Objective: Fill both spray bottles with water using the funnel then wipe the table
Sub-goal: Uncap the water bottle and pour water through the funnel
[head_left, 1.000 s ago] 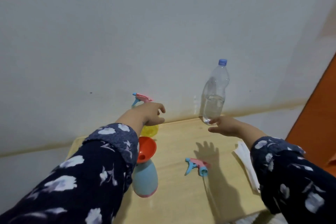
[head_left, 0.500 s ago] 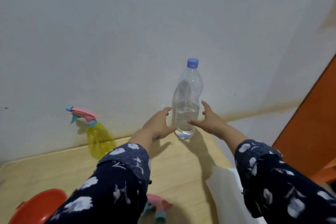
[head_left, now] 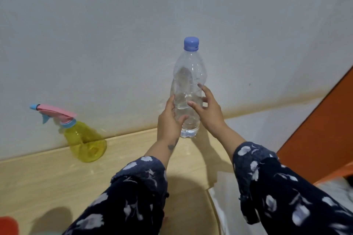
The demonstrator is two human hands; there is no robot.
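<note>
Both hands on water bottle [head_left: 188,99], at far edge of table [head_left: 47,173], close to wall [head_left: 172,15]. Half a second back: hands apart from bottle, either side, fingers spread, nothing held. Now closed in. Left hand [head_left: 169,120] wrapped round lower left of bottle, thumb across front, fingers curled behind. Right hand [head_left: 208,108] against right side, fingertips laid on the plastic at water level, fingers only lightly bent; firm grip or mere touch, cannot tell. Bottle upright, blue cap [head_left: 191,43] on, water filling roughly lower half. Base at or just above tabletop; lifted or resting, cannot tell.

Bottle larger and more central in view than before; view shifted right and forward compared with a second ago.

Yellow sprayer [head_left: 86,141] standing left of bottle, well apart, near wall, pink-and-blue trigger head [head_left: 53,113] fitted and pointing left. Unmoved from half a second back.

Orange funnel [head_left: 8,225] only a sliver at lower left corner, less of it than before. Loose trigger head seen earlier by left sleeve now out of sight. White cloth [head_left: 225,196] on table's right edge, partly under right sleeve [head_left: 277,187]. Left sleeve [head_left: 133,192] dark with pale flowers, same as right. Orange surface [head_left: 324,129] at far right.
</note>
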